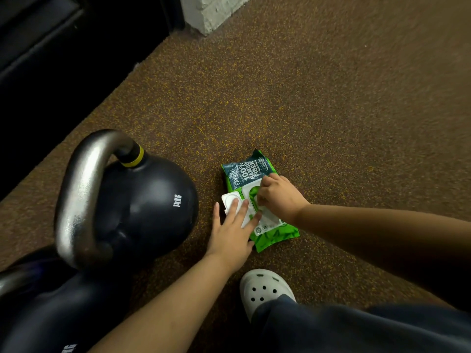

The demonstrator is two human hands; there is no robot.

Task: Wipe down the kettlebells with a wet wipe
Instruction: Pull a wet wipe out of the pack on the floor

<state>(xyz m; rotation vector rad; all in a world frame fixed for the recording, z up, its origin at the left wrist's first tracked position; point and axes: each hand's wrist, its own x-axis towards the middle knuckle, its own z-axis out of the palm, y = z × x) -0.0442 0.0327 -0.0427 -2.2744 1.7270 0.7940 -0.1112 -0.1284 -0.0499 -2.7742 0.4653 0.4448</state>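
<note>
A green pack of wet wipes (270, 235) lies on the floor with its white flip lid (230, 201) swung open to the left. My left hand (233, 231) lies flat with straight fingers pressing on the open lid and the pack. My right hand (276, 196) has its fingers curled at the pack's opening; whether they pinch a wipe I cannot tell. Left of the pack stands a black 14 kg kettlebell (142, 202) with a steel handle and a yellow band. Part of a second black kettlebell (51, 317) shows at the bottom left.
The floor (331, 98) is speckled brown rubber. A white clog (265, 289) on my foot sits just below the pack, with a dark trouser leg beside it. A dark bench or rack (51, 59) fills the upper left, and a white brick pillar (211, 11) stands at the top.
</note>
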